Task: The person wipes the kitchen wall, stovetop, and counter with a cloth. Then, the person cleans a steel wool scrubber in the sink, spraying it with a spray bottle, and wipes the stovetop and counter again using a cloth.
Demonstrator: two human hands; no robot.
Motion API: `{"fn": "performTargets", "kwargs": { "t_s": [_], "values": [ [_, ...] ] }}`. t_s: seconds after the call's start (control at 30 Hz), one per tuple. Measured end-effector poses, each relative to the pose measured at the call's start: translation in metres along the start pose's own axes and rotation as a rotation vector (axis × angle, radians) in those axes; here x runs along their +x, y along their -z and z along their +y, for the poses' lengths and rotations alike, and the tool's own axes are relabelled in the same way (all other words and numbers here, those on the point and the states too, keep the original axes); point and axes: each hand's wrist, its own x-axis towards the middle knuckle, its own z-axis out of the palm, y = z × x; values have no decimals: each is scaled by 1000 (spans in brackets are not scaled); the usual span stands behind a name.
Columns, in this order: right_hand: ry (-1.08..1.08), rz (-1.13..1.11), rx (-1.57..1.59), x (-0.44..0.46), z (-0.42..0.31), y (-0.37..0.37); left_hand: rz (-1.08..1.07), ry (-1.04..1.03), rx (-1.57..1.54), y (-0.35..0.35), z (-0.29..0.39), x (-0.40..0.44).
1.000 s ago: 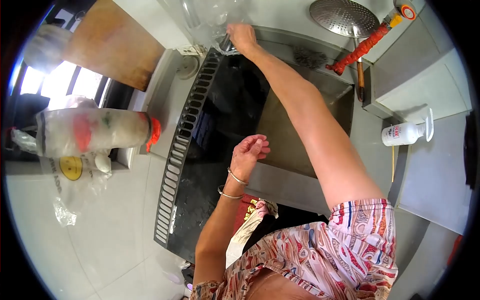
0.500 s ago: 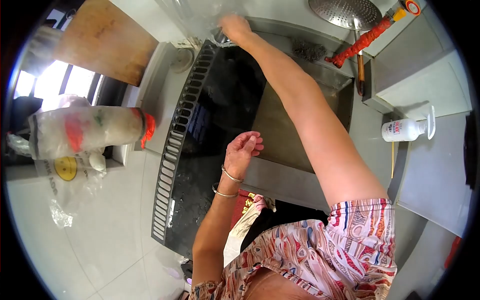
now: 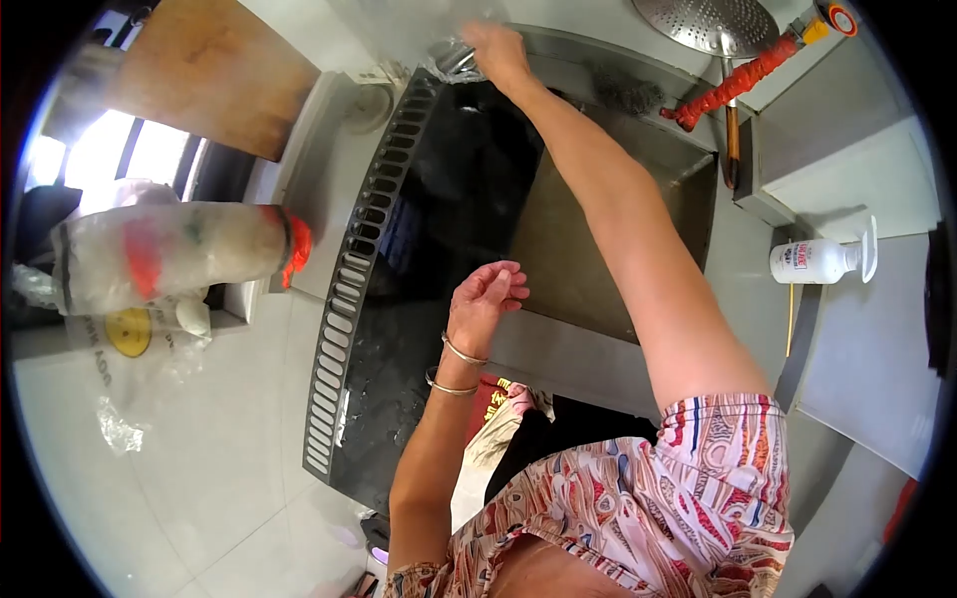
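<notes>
My right arm stretches up to the far end of the stove-and-sink unit. There my right hand (image 3: 498, 55) is beside a shiny metal piece (image 3: 455, 62) with clear plastic around it. Its fingers are blurred, so I cannot tell whether they grip the metal or only touch it. My left hand (image 3: 486, 299), with two bangles on the wrist, hovers over the near edge of the black glass top (image 3: 419, 269). Its fingers are loosely curled in with the thumb against them, and nothing shows in them. Beneath my right forearm lies the metal sink (image 3: 588, 239).
A dark scrubber (image 3: 626, 92) lies at the sink's far edge. A perforated skimmer (image 3: 708, 25) and a red-wrapped handle (image 3: 733, 88) hang at the upper right. To the right is a white pump bottle (image 3: 805, 261). A stuffed plastic bag (image 3: 189, 254) hangs left, below a wooden board (image 3: 214, 80).
My right hand has shifted slightly right at the far end, beside the metal piece. The view has moved a little too. My left hand keeps nearly the same place and curl.
</notes>
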Motion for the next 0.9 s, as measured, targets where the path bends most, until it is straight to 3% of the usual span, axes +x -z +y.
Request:
{"fn": "performTargets", "kwargs": {
  "t_s": [0.13,0.2,0.3,0.43,0.67,0.73,0.77,0.83,0.9],
  "values": [
    [64,112,-48,-3,-6,-3,-15,-11,-58,5,2,0],
    [-14,34,-201,-4,-9,1,-8,9,-66,5,2,-2],
    [75,-95,-354,7,-14,10,3,14,-63,4,9,-1],
    [-107,47,-7,-1,-10,-2,11,-4,-76,12,7,-6],
    [-206,6,-82,0,-20,2,-8,18,-121,14,-3,-3],
    [47,-140,-521,7,-27,3,-5,26,-116,11,-4,-4],
    [44,-142,-521,7,-33,4,-1,37,-111,10,-5,-5],
    [94,-407,-786,10,-40,6,9,34,-96,10,-5,-6],
    [84,-395,-805,13,-43,7,15,28,-81,9,-7,-7]
  ]
}}
